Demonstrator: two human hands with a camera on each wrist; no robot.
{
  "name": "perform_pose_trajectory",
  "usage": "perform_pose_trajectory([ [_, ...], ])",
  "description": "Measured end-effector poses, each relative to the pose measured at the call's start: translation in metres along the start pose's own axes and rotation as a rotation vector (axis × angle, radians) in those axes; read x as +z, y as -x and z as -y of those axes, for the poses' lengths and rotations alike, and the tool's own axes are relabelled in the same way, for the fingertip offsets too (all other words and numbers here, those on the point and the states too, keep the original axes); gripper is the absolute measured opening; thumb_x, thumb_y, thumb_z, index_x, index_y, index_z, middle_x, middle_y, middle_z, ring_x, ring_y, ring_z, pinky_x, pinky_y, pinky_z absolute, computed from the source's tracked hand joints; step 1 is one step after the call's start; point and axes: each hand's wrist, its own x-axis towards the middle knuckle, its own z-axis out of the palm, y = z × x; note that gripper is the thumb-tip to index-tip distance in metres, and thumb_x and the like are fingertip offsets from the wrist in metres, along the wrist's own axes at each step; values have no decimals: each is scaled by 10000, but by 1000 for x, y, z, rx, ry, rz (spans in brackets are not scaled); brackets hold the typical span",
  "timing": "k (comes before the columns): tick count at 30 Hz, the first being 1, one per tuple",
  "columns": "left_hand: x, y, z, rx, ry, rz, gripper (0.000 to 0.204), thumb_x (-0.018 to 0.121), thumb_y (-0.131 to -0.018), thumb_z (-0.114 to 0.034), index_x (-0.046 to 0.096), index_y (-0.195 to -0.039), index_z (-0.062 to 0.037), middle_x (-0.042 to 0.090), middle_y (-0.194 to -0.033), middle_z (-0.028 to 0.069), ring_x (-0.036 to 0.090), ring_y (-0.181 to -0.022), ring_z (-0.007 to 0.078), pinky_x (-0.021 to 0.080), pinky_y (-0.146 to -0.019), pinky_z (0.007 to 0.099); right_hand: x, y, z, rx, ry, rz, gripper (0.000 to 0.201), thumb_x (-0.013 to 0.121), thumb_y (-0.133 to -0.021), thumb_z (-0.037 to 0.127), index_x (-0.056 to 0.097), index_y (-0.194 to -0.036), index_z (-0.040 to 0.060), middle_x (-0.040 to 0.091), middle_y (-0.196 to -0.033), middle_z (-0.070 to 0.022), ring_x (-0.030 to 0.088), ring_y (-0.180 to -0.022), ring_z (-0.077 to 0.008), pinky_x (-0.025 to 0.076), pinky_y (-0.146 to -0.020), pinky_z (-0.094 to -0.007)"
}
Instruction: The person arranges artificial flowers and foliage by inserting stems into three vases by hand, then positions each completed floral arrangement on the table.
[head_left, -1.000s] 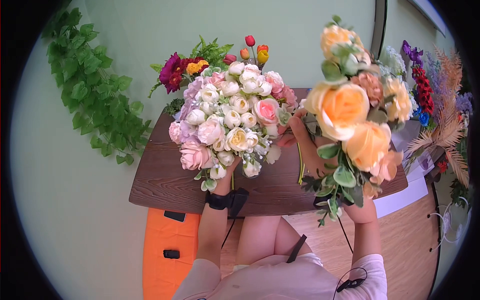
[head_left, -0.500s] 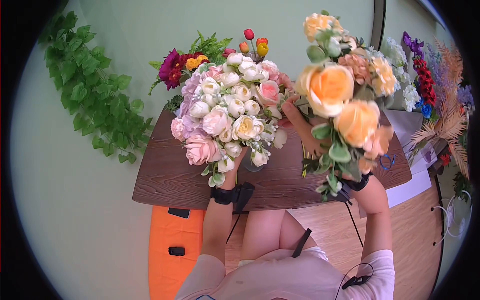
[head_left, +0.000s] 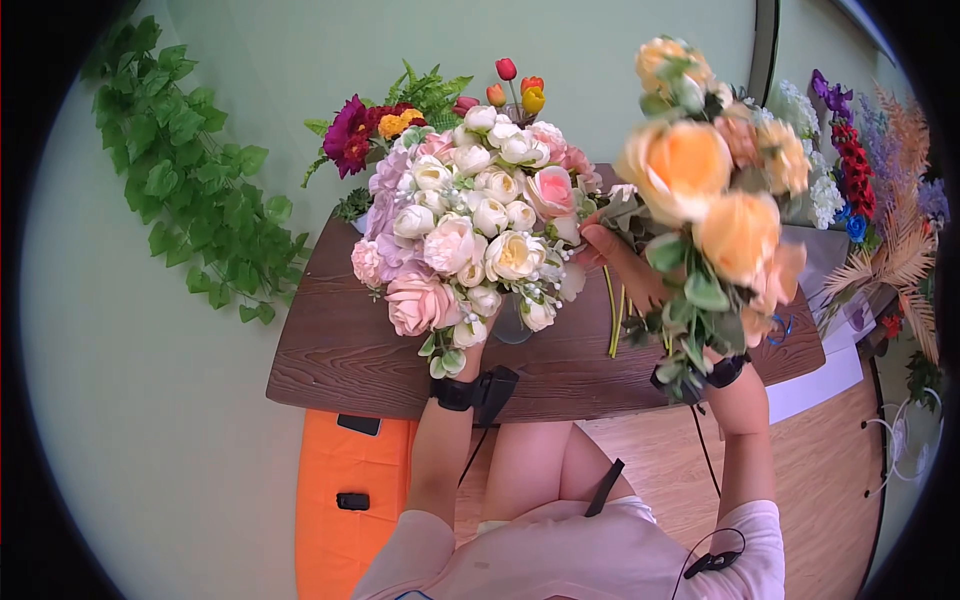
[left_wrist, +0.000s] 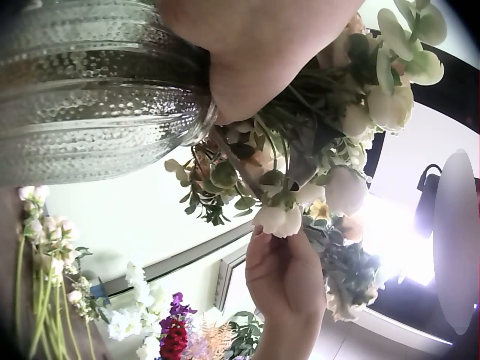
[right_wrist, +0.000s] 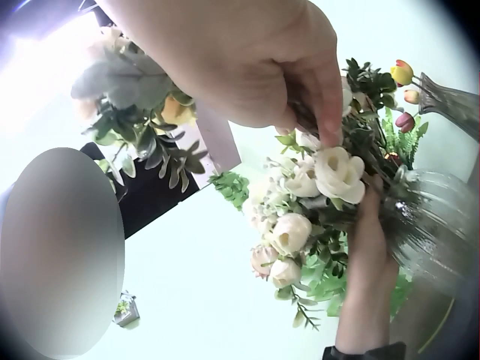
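A full bouquet of white, pink and lilac artificial flowers [head_left: 480, 230] stands in a ribbed glass vase [left_wrist: 97, 97]. My left hand [left_wrist: 262, 52] grips the vase around its neck, right below the blooms; in the head view the flowers hide most of that hand. On the right, a spray of peach-orange roses [head_left: 690, 190] leans over my right forearm. My right hand [head_left: 625, 260] pinches its stem at the bouquet's right side. A brown stem [left_wrist: 236, 157] runs from the vase mouth toward those fingers, close to a white bloom [left_wrist: 279, 217].
Loose green stems [head_left: 615, 310] lie on the dark wooden table [head_left: 340, 350]. Behind the bouquet stand tulips [head_left: 520, 90] and a purple-red arrangement [head_left: 350, 135]. More flowers [head_left: 855, 180] crowd the right side. Ivy [head_left: 185, 180] hangs at the left wall.
The peach rose spray first swung left and up, then moved back right a little. My right hand stays at the bouquet's right side, and my left hand keeps its grip on the vase.
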Motion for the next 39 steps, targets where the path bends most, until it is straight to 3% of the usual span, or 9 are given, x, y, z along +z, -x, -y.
perform_pose_trajectory([
  [1, 2, 1, 1, 6, -14, -1, 500, 558, -842, -261, 440, -1271, -34, 489, -1247, 108, 457, -1124, 237, 360, -937, 338, 54, -140, 4, -20, 13, -5, 142, 504, -898, 71, 555, -1020, 21, 602, -944, -87, 613, -810, -139, 507, -747, -266],
  [4, 3, 6, 2, 18, -61, 0, 502, 562, -838, -260, 440, -1270, -36, 488, -1247, 110, 457, -1126, 238, 359, -939, 340, 49, -116, -8, -69, 47, -24, 141, 503, -895, 68, 556, -1017, 21, 603, -940, -85, 613, -800, -140, 507, -741, -265],
  [9, 2, -17, -4, 40, -130, 2, 506, 569, -831, -258, 440, -1269, -38, 488, -1248, 112, 455, -1130, 240, 358, -943, 342, 83, -165, -26, -152, 114, -51, 140, 501, -891, 63, 558, -1012, 22, 605, -934, -82, 614, -784, -142, 508, -730, -263],
  [23, 1, -15, -5, 147, -295, -24, 519, 588, -812, -252, 441, -1265, -46, 486, -1250, 117, 451, -1141, 247, 354, -954, 348, 105, -164, -63, -435, 319, -99, 139, 497, -879, 48, 564, -999, 23, 610, -917, -74, 616, -737, -148, 509, -700, -259],
  [24, 2, -17, -6, 156, -307, -29, 520, 590, -811, -252, 441, -1265, -46, 485, -1250, 117, 450, -1142, 247, 354, -955, 348, 93, -170, -61, -693, 880, -109, 165, 494, -859, 43, 561, -1009, 26, 614, -919, -44, 599, -664, -162, 495, -641, -257],
  [25, 6, -15, -7, 168, -318, -34, 521, 591, -810, -251, 441, -1265, -47, 485, -1250, 118, 450, -1143, 248, 353, -956, 349, 94, -179, -57, -683, 1350, -74, 111, 545, -849, 56, 584, -944, 15, 621, -881, -28, 578, -651, -126, 470, -577, -246],
  [28, 10, -25, -13, 209, -342, -45, 524, 595, -806, -250, 441, -1264, -48, 485, -1250, 119, 449, -1145, 249, 353, -958, 350, 119, -186, 11, 88, -131, -295, 144, 636, -831, 127, 598, -771, 2, 603, -689, -26, 545, -596, -61, 427, -491, -208],
  [35, 10, -39, -16, 268, -395, -53, 531, 605, -796, -247, 441, -1262, -52, 484, -1251, 122, 447, -1151, 252, 351, -963, 353, 94, -185, 44, -5, -197, -530, 216, 514, -901, 159, 602, -774, 7, 564, -685, 3, 478, -532, -46, 380, -486, -189],
  [39, 13, -44, -19, 300, -433, -69, 535, 610, -791, -245, 442, -1261, -54, 483, -1252, 123, 446, -1154, 254, 350, -966, 355, 74, -181, 37, 29, -128, -546, 184, 452, -927, 150, 510, -1020, 2, 520, -739, -6, 420, -547, -42, 300, -465, -199],
])
